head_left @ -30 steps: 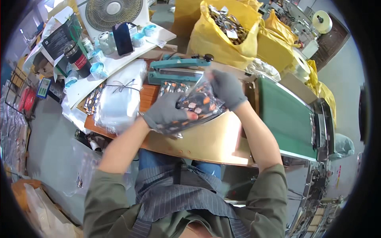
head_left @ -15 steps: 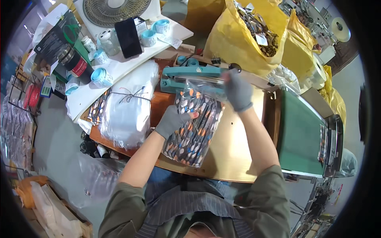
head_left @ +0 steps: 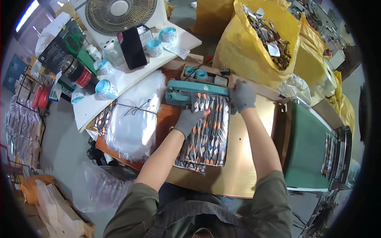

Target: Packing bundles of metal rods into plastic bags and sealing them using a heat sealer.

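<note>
My left hand (head_left: pixel 188 122), in a grey fingerless glove, grips a clear plastic bag (head_left: pixel 210 135) by its left side, thumb on top. Inside the bag lie rows of dark strips patterned in orange, white and blue. The bag's far edge reaches under the arm of a teal heat sealer (head_left: pixel 198 86). My right hand (head_left: pixel 242 96), gloved alike, is closed over the right end of that arm; its fingertips are partly hidden. More of the patterned strips (head_left: pixel 192 166) show beneath the bag's near edge.
A stack of clear bags (head_left: pixel 133 125), tied with dark cord, lies left of the sealer. Behind it, a white shelf (head_left: pixel 158 59) bears a phone, bottles and label rolls. A large yellow sack (head_left: pixel 238 51) stands at the back; a green surface (head_left: pixel 309 150) is at right.
The bag has straightened, and its far edge is now under the sealer's arm. My right hand has come down with the arm, which now sits lower over the bag.
</note>
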### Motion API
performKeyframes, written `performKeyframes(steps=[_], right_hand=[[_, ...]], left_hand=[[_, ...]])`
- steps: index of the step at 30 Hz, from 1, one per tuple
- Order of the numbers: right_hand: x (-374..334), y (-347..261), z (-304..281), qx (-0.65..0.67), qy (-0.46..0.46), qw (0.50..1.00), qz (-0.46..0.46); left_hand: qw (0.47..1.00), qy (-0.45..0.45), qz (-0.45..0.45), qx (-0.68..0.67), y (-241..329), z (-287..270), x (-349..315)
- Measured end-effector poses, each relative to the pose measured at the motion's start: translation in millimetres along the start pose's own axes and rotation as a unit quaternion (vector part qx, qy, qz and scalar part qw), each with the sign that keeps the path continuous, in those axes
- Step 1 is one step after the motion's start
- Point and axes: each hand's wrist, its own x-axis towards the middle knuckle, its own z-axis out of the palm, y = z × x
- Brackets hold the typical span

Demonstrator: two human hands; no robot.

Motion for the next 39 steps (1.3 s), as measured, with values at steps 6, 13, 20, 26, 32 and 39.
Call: performKeyframes(steps=[6, 13, 20, 26, 32, 39], right_hand=[[-5.2, 5.4, 22.8, 0.014, -0.034, 0.999, 0.030], [-9.5, 5.5, 17.6, 0.035, -0.038, 0.997, 0.063], [-42.1, 12.4, 4.3, 0.225, -0.008, 0.968, 0.110], [-202.4, -52.3, 21.9, 0.702, -0.327, 0.587, 0.234], [-268.8, -109.3, -53.5, 0.818, -0.485, 0.239, 0.199], [-235.2, -303.0, -24.0, 0.722, -0.597, 0.350, 0.009]], left_hand=[[0.977, 0.110, 0.055, 0.176, 7.5, -2.8, -40.1], [0.880, 0.292, 0.113, 0.358, -45.3, -42.3, -94.1], [0.927, 0.256, 0.078, 0.262, -42.9, -48.5, -86.1], [0.959, 0.178, -0.102, 0.194, 2.8, -41.1, -119.4], [0.990, 0.136, 0.027, 0.036, -17.9, -63.3, -232.9], [0.767, 0.574, 0.151, 0.244, -0.4, -258.6, -462.1]])
